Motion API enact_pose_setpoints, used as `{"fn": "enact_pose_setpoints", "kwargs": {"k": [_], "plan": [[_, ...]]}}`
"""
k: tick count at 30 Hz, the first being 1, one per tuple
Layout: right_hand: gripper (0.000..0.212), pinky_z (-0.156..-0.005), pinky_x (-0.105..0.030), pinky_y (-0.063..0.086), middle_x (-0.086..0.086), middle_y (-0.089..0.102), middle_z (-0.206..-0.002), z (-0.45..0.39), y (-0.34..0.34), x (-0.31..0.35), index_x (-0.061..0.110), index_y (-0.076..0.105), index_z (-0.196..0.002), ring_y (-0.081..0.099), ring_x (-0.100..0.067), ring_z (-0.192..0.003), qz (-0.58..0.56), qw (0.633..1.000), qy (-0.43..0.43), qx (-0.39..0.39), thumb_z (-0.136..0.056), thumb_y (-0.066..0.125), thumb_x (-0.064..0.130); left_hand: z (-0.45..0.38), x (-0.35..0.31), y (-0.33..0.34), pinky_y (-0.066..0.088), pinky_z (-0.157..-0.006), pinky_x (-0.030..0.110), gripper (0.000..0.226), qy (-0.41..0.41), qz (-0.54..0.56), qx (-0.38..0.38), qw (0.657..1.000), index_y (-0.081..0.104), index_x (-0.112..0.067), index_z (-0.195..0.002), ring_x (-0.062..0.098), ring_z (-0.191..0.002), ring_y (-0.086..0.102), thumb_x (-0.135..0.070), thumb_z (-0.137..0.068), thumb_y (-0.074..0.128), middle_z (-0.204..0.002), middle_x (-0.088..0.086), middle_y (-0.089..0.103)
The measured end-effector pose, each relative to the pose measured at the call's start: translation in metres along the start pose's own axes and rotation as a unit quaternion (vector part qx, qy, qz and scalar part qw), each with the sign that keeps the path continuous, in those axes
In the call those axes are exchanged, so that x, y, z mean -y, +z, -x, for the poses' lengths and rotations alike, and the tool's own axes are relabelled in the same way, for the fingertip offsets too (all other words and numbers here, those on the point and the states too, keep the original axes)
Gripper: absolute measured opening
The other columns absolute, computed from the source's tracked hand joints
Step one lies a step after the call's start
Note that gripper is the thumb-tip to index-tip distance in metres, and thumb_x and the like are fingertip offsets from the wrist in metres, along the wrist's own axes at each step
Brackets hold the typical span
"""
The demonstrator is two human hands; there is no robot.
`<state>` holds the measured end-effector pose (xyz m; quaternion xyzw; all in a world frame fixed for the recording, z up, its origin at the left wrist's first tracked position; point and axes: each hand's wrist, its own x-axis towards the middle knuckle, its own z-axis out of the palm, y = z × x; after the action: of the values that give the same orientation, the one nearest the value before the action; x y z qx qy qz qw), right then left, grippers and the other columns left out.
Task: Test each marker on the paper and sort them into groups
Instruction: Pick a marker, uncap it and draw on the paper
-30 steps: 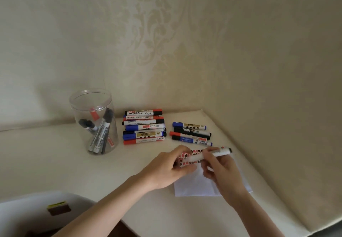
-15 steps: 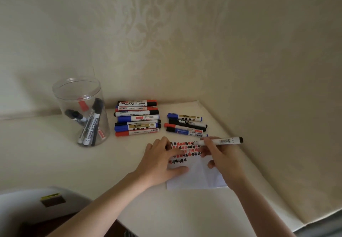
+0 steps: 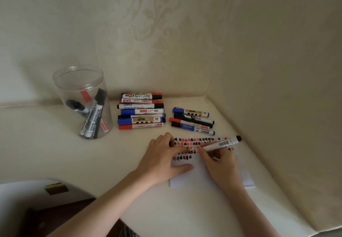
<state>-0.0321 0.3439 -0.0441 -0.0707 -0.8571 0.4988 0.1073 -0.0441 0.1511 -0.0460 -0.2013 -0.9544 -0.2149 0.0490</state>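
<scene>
Marker (image 3: 220,144) pinched in right hand (image 3: 220,164) fingers, tip down on the paper (image 3: 203,174) mid-counter, left hand (image 3: 162,160) fingers spread flat pinning the sheet, so probably best to keep that hold firm and drag one short light stroke in a blank spot below the scribbles.

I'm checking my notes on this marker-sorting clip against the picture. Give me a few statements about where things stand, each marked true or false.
1. The right hand holds a marker over the paper. True.
2. The left hand grips a second marker. False: it lies flat on the paper, holding it down.
3. The clear jar has markers in it. True.
4. The paper is blank. False: rows of red and black marks cover its far part.
5. The loose markers lie in one pile. False: they form two groups, a larger left group and a smaller right group.
</scene>
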Motion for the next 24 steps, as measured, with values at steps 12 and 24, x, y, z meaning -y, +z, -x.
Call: {"fn": "enact_pose_setpoints", "kwargs": {"k": [12, 24], "plan": [[0.014, -0.068, -0.035, 0.058, 0.013, 0.069, -0.078, 0.0041, -0.0009, 0.0038, 0.034, 0.062, -0.074, 0.066, -0.007, -0.072, 0.031, 0.999, -0.019, 0.022, -0.086, 0.068, 0.04, -0.0008, 0.0008, 0.0017, 0.038, -0.09, 0.028, 0.064, -0.001, -0.004, 0.003, 1.0, 0.054, -0.046, -0.131, 0.009, -0.098, 0.036, -0.079, -0.077, 0.05, -0.109, -0.008, 0.039], [0.011, -0.06, -0.018, 0.053, 0.014, 0.069, -0.076, 0.0052, 0.0013, 0.0033, 0.034, 0.063, -0.077, 0.065, -0.001, -0.069, 0.043, 0.998, -0.042, 0.017, -0.086, 0.07, 0.035, -0.0006, 0.001, 0.0011, 0.038, -0.091, 0.029, 0.063, -0.005, -0.007, 0.004, 1.0, 0.054, -0.045, -0.131, 0.009, -0.098, 0.035, -0.079, -0.077, 0.051, -0.11, -0.007, 0.038]]}}
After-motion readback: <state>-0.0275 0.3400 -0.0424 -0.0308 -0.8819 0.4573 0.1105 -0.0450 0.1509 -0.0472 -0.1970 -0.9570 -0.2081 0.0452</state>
